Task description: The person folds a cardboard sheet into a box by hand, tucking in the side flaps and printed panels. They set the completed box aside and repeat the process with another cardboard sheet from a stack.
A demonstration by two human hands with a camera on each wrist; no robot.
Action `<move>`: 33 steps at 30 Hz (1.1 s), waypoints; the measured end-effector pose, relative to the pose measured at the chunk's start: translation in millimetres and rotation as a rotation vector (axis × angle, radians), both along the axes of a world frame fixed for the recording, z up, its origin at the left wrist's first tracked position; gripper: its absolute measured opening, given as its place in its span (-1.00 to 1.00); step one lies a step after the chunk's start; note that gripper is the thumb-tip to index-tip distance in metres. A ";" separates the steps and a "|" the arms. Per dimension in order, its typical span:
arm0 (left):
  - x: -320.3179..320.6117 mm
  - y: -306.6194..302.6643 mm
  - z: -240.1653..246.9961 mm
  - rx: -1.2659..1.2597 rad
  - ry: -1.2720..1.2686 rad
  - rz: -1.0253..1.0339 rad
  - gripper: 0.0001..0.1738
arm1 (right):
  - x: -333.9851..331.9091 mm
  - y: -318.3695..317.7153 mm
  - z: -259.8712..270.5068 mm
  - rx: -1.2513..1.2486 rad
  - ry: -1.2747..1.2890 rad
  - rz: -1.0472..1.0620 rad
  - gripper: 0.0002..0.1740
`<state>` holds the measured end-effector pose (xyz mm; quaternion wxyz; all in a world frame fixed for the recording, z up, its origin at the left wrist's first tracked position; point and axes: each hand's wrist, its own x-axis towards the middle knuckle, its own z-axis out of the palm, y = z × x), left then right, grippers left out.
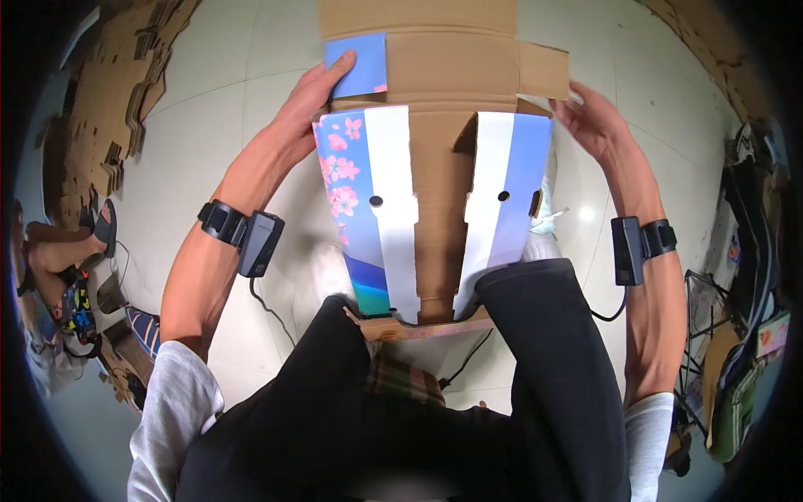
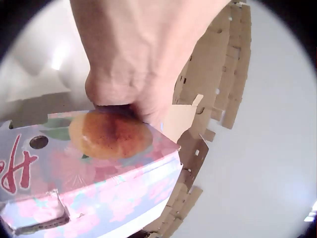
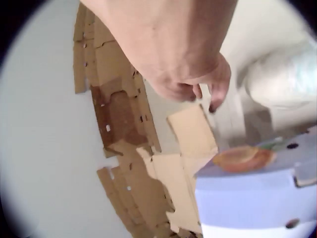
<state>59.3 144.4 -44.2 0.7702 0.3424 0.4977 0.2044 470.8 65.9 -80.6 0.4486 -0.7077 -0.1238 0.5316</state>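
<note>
From my head feed I see a pale, glossy tiled floor with thin dark seams, and a bright patch of reflected light on its right side. Sheets of brown cardboard lie layered along the upper left, with more at the upper right. At the left edge I get a person's bare leg and a dark sandal, near a blue striped item. On the right I have a dark cloth, with thin black metal legs beside it and something green below. Both wrist feeds show a plain pale grey surface past the cardboard; it may be a wall, but the blurred, curved edges make that hard to judge.
</note>
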 end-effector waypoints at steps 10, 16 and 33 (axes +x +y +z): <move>7.7 5.6 21.2 0.280 0.106 -0.269 -0.44 | -58.0 -4.7 51.2 0.256 0.283 0.488 -0.42; 2.3 -6.5 47.3 0.263 0.018 -0.078 -0.62 | -46.7 -5.2 28.9 0.291 0.490 0.398 -0.47; 10.3 -87.8 29.8 0.263 0.319 0.104 -0.54 | -56.6 -54.8 81.1 -0.216 -0.348 0.843 -0.55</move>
